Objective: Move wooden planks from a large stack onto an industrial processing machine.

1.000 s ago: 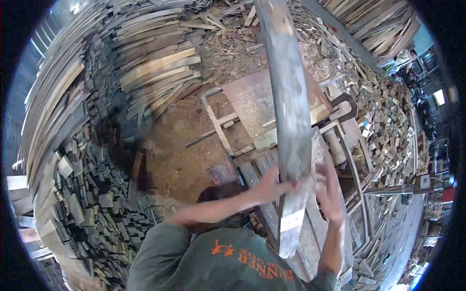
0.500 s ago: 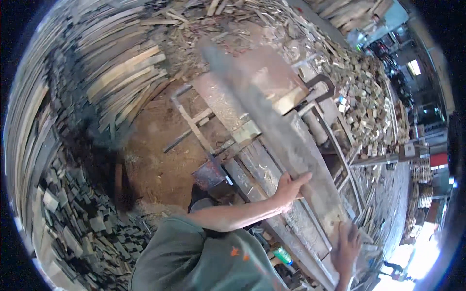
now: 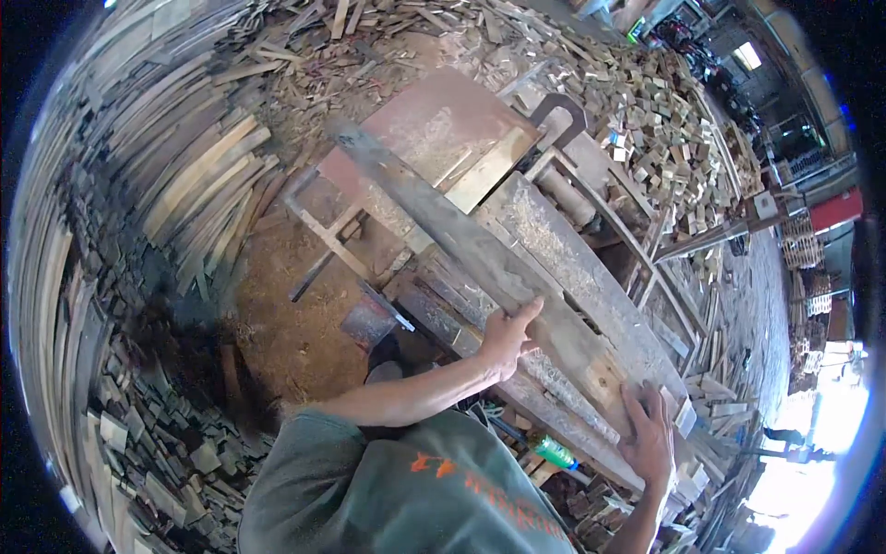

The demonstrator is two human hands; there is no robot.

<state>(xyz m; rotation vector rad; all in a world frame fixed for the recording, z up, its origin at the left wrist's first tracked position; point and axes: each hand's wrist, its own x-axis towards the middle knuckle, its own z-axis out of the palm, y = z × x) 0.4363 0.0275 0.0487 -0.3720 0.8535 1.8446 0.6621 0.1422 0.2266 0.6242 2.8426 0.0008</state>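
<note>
A long grey-brown wooden plank (image 3: 443, 231) lies slantwise across a planing machine's bed (image 3: 591, 268), which is dusted with shavings. Its far end reaches past the reddish plate (image 3: 434, 120); a pale knotty patch marks its near end. My left hand (image 3: 509, 342) is closed on the plank's left edge, thumb along the top and the other fingers curled at the side. At the near end, my right hand (image 3: 649, 434) rests against the plank with its fingers stretched out and apart. Whatever is under the plank is hidden.
A green bottle (image 3: 556, 452) lies beside the bed, close to my shirt. A metal frame (image 3: 332, 240) juts out on the left. Stacked wood strips (image 3: 203, 175) stand at far left, offcuts (image 3: 166, 443) at near left, and a heap of cut blocks (image 3: 660, 120) at far right.
The plank has swung left and down across the bed, and its blurred far end is now sharp. Both hands have kept contact with it. The view has shifted somewhat.
</note>
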